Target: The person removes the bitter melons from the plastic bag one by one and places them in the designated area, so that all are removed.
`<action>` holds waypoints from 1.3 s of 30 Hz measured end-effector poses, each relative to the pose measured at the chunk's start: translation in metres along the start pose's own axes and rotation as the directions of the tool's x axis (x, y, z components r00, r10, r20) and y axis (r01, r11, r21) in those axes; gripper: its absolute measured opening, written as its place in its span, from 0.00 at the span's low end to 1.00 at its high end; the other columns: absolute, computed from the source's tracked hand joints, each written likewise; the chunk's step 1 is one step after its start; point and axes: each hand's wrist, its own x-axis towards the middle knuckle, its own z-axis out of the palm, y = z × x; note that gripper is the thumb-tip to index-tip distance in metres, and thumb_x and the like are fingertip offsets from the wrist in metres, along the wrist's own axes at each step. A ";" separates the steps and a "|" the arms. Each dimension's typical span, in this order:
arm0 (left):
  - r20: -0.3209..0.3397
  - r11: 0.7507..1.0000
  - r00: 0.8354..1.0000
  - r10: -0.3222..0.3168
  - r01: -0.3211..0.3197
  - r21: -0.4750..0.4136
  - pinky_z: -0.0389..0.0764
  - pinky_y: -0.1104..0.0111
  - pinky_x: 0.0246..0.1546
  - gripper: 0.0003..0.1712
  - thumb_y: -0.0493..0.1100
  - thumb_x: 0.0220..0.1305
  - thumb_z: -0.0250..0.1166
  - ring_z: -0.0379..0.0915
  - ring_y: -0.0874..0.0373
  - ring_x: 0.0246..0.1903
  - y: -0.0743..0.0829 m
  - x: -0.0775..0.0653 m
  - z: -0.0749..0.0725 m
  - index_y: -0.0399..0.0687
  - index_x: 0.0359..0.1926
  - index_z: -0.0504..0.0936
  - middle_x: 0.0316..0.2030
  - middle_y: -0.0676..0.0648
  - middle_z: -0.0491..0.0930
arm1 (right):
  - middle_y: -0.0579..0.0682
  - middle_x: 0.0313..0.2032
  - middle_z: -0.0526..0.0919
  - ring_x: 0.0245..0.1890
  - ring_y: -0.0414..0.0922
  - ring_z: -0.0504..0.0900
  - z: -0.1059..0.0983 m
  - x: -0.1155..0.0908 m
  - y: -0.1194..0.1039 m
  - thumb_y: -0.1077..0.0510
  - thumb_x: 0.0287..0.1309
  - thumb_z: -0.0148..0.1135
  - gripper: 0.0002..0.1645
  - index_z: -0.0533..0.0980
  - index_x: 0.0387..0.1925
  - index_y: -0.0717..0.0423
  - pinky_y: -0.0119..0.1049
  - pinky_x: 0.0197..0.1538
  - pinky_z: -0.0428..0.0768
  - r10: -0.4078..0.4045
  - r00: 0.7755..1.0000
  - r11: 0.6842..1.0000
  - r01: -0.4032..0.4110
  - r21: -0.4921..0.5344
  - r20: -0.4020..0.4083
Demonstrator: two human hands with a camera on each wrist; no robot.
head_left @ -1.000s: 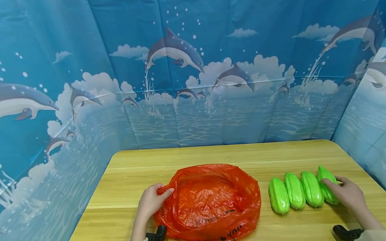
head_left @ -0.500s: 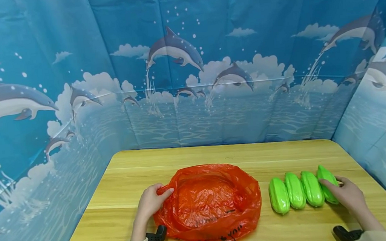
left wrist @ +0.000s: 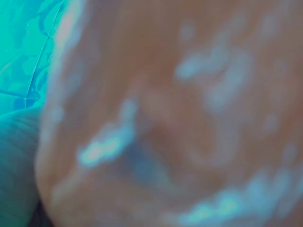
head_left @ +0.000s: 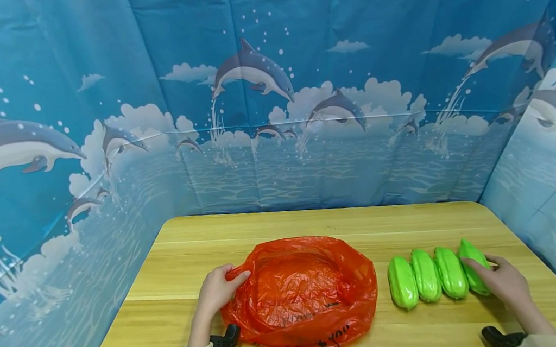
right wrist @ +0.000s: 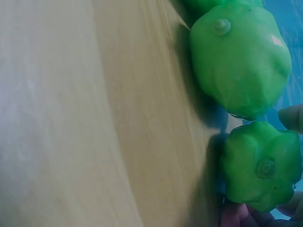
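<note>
My left hand [head_left: 216, 290] pinches the left edge of a red plastic bag [head_left: 297, 292], which lies spread on the table with its mouth open and black lettering on its near side. My right hand [head_left: 506, 282] holds the rightmost of several long, bright green, ribbed toy vegetables [head_left: 450, 273] lying side by side. In the right wrist view, the stub end of that held green vegetable [right wrist: 262, 165] shows, with fingertips on opposite sides of it. Its neighbour [right wrist: 241, 61] lies close by. A blurred brownish surface nearly fills the left wrist view, so the bag's grip is hidden there.
A light wooden table [head_left: 177, 257] carries everything. Its far side meets a blue curtain [head_left: 277, 168] printed with dolphins, which also rises at the left and right. Black wrist straps [head_left: 226, 338] show on both forearms. Bare wood lies between the bag and the green row.
</note>
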 end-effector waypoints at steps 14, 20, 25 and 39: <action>0.001 1.000 1.000 0.001 -0.001 -0.004 0.65 0.67 0.20 0.19 0.56 0.59 0.67 0.65 0.59 0.17 -0.001 0.000 0.000 0.48 0.25 0.75 0.16 0.52 0.66 | 0.79 0.56 0.58 0.52 0.70 0.64 -0.002 -0.005 -0.002 0.28 0.60 0.45 0.59 0.48 0.66 0.78 0.57 0.47 0.68 0.024 1.000 1.000 -0.024 0.000 -0.009; 0.000 1.000 1.000 0.004 -0.004 0.002 0.65 0.67 0.20 0.19 0.56 0.58 0.67 0.64 0.59 0.17 -0.001 0.001 0.000 0.48 0.25 0.74 0.15 0.52 0.66 | 0.79 0.54 0.61 0.49 0.69 0.67 -0.003 -0.004 0.000 0.27 0.59 0.45 0.60 0.49 0.65 0.78 0.55 0.43 0.70 0.015 1.000 1.000 -0.015 -0.006 -0.018; 0.004 1.000 1.000 0.007 -0.007 0.004 0.65 0.67 0.21 0.20 0.56 0.58 0.67 0.63 0.59 0.17 0.001 0.002 0.001 0.48 0.23 0.73 0.15 0.53 0.64 | 0.77 0.51 0.64 0.47 0.67 0.69 -0.005 -0.003 0.004 0.27 0.59 0.45 0.60 0.49 0.65 0.79 0.53 0.41 0.71 0.016 1.000 1.000 -0.016 -0.003 -0.023; 0.012 1.000 1.000 0.004 -0.004 -0.011 0.65 0.67 0.21 0.20 0.56 0.59 0.66 0.64 0.59 0.17 0.000 0.003 0.001 0.48 0.23 0.72 0.15 0.52 0.65 | 0.80 0.57 0.57 0.54 0.72 0.61 -0.007 -0.007 0.001 0.29 0.61 0.46 0.58 0.48 0.66 0.78 0.59 0.47 0.67 -0.015 0.998 1.000 0.015 -0.001 -0.055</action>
